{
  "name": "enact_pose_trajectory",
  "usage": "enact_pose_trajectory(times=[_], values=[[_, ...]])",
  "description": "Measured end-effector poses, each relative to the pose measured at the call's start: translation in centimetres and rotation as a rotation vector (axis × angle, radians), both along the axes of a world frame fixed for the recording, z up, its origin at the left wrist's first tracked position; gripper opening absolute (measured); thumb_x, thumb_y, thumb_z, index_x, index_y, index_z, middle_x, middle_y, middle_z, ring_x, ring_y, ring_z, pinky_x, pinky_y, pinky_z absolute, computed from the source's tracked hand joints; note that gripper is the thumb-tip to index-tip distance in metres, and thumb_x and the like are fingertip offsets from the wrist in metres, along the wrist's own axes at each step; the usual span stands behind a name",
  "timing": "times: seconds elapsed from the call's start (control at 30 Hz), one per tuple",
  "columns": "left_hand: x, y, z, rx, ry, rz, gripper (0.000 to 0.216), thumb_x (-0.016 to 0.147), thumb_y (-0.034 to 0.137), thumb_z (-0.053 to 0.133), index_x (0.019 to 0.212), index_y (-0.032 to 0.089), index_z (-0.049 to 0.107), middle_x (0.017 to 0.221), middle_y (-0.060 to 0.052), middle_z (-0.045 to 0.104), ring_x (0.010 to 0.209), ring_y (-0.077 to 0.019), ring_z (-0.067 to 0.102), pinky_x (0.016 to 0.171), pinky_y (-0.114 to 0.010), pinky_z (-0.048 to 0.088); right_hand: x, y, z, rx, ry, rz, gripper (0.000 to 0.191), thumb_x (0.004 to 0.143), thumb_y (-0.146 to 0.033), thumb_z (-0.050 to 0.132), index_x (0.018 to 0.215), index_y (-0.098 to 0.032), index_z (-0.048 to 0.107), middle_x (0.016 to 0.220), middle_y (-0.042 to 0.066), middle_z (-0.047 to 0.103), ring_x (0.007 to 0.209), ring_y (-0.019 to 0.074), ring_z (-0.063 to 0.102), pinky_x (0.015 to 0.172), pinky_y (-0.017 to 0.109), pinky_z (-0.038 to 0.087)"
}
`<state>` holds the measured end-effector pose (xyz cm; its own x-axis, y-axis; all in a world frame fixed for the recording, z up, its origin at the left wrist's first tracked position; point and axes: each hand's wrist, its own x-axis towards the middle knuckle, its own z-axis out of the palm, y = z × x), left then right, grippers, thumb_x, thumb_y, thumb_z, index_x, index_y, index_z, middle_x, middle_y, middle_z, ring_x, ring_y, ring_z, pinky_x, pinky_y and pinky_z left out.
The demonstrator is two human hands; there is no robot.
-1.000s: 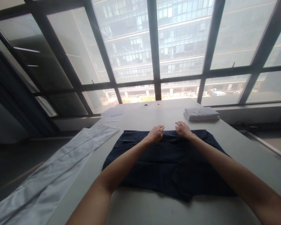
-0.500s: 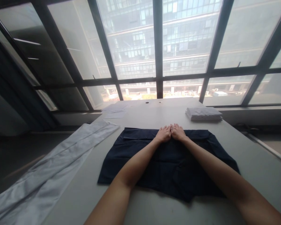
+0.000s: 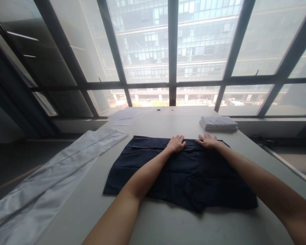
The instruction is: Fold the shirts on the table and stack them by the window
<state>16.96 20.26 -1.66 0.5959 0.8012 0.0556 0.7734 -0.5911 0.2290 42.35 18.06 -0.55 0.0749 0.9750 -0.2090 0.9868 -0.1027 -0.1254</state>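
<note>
A pair of dark navy shorts (image 3: 178,173) lies spread on the white table, its waistband toward the window and its legs toward me. My left hand (image 3: 176,143) rests flat near the middle of the waistband, fingers stretched forward. To its right, my right hand (image 3: 207,141) presses on the waistband with its fingers spread. Both palms face down on the cloth, and a small gap separates the hands. My forearms cross over the shorts and cover parts of them.
Shiny light-grey fabric (image 3: 63,170) hangs over the table's left edge. White paper sheets (image 3: 123,116) lie at the far left. A folded stack of white cloth (image 3: 218,123) stands at the far right of the white table (image 3: 168,228). Large windows (image 3: 148,44) rise behind it.
My right hand has slid right along the waistband, away from my left hand, and its fingers have spread. The left hand stays near the middle. The view has shifted slightly.
</note>
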Motion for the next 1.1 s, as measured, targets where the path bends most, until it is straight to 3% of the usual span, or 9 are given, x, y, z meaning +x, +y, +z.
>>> enact_pose_trajectory(times=[0.13, 0.23, 0.37, 0.63, 0.8, 1.1], values=[[0.0, -0.2, 0.2, -0.002, 0.012, 0.010, 0.066, 0.104, 0.049, 0.027, 0.160, 0.016, 0.032, 0.168, -0.010, 0.028, 0.156, -0.0273, 0.023, 0.126, -0.050, 0.018, 3.2, -0.6, -0.2, 0.037, -0.051, 0.082, 0.083, 0.097, -0.071, 0.030, 0.164, -0.023, 0.024, 0.172, 0.014, 0.012, 0.158, 0.0323, 0.000, 0.123, 0.061, 0.003], [0.0, -0.4, 0.3, -0.004, 0.022, 0.014, 0.066, 0.104, 0.050, 0.026, 0.160, 0.016, 0.032, 0.168, -0.009, 0.028, 0.156, -0.0262, 0.023, 0.126, -0.049, 0.018, 4.7, -1.2, -1.1, 0.103, -0.041, 0.104, 0.078, 0.099, -0.068, 0.024, 0.163, -0.023, 0.030, 0.171, 0.014, 0.016, 0.158, 0.0323, 0.005, 0.124, 0.059, 0.008], [-0.1, -0.5, 0.3, -0.002, 0.036, 0.018, 0.066, 0.104, 0.050, 0.024, 0.161, 0.018, 0.031, 0.169, -0.006, 0.026, 0.157, -0.0246, 0.020, 0.127, -0.049, 0.015, 5.0, -1.9, -1.9, 0.189, -0.038, 0.121, 0.077, 0.100, -0.065, 0.018, 0.164, -0.021, 0.027, 0.171, 0.014, 0.020, 0.158, 0.0313, 0.009, 0.124, 0.059, 0.013], [-1.2, 0.5, 0.5, -0.020, 0.080, 0.080, 0.072, 0.102, 0.061, 0.022, 0.164, 0.025, 0.026, 0.170, -0.004, 0.022, 0.157, -0.0287, 0.017, 0.125, -0.060, 0.007, 4.8, -2.1, -1.7, 0.191, -0.028, 0.122, 0.075, 0.101, -0.063, 0.019, 0.163, -0.021, 0.030, 0.171, 0.014, 0.019, 0.158, 0.0305, 0.009, 0.124, 0.059, 0.012], [-6.3, 2.5, 0.6, -0.018, 0.121, 0.228, 0.074, 0.102, 0.064, 0.017, 0.164, 0.026, 0.025, 0.171, -0.006, 0.018, 0.158, -0.0303, 0.013, 0.125, -0.062, 0.006, 5.0, -1.9, -2.1, 0.225, -0.037, 0.136, 0.073, 0.100, -0.063, 0.020, 0.161, -0.024, 0.034, 0.169, 0.012, 0.026, 0.158, 0.0319, 0.013, 0.123, 0.060, 0.015], [-20.8, 5.3, 1.6, -0.029, 0.223, 0.551, 0.068, 0.103, 0.057, 0.020, 0.163, 0.028, 0.029, 0.171, -0.005, 0.017, 0.157, -0.0352, 0.014, 0.122, -0.066, 0.012, 5.3, -1.6, -2.6, 0.234, -0.032, 0.140, 0.074, 0.100, -0.064, 0.020, 0.161, -0.024, 0.035, 0.170, 0.012, 0.024, 0.158, 0.0322, 0.013, 0.123, 0.061, 0.015]])
